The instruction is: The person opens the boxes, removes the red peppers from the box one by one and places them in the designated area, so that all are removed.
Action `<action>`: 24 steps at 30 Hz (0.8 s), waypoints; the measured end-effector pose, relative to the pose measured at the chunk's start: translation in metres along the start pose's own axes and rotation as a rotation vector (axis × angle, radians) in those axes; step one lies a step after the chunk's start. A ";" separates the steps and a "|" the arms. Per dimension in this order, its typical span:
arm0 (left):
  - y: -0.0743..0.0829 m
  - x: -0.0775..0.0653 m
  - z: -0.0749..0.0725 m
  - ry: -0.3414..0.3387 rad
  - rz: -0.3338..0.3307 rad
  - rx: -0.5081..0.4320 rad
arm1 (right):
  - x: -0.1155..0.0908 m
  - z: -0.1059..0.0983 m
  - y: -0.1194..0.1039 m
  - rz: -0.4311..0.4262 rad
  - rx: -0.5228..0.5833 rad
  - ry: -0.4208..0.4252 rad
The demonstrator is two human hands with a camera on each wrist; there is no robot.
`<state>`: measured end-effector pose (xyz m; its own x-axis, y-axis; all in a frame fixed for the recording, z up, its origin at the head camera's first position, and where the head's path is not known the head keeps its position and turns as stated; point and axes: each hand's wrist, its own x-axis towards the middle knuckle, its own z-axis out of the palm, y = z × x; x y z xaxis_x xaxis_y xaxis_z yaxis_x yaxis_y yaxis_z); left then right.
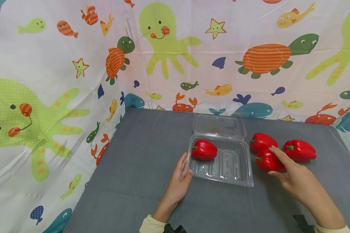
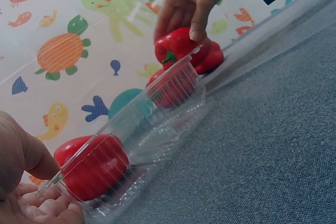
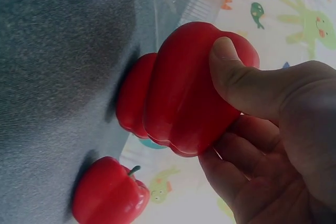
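A clear plastic clamshell box point(image 1: 245, 174) lies with its lid point(image 1: 218, 125) folded back, and one red bell pepper point(image 1: 204, 150) sits at the left inside it. My left hand point(image 1: 179, 179) holds the box's left wall, thumb over the rim and fingers outside, as the left wrist view shows. To the right of the box, my right hand point(image 1: 297, 178) grips a second bell pepper point(image 3: 194, 87) between thumb and fingers. In the right wrist view this pepper stands off the cloth, overlapping another bell pepper point(image 1: 262, 141) behind it. One more bell pepper point(image 1: 299, 150) lies farther right.
A grey cloth point(image 1: 151, 139) covers the table. Behind and at the left hangs a white curtain point(image 1: 175, 38) printed with sea animals, meeting the table's back and left edges. The raised lid lies towards the back edge.
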<state>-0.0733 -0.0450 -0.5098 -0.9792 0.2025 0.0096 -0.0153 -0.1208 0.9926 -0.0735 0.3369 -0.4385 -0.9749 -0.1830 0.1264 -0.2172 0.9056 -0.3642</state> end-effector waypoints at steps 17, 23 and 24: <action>-0.001 -0.001 0.000 0.000 0.006 0.012 | -0.003 0.013 0.009 -0.039 0.010 -0.017; -0.001 0.000 0.000 0.000 0.010 0.006 | -0.004 0.017 0.011 -0.065 0.007 0.019; -0.001 0.000 0.000 0.001 0.008 0.006 | -0.004 0.018 0.011 -0.063 0.010 0.017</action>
<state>-0.0728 -0.0446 -0.5106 -0.9795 0.2005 0.0179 -0.0057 -0.1162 0.9932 -0.0727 0.3406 -0.4590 -0.9585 -0.2327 0.1646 -0.2783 0.8885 -0.3647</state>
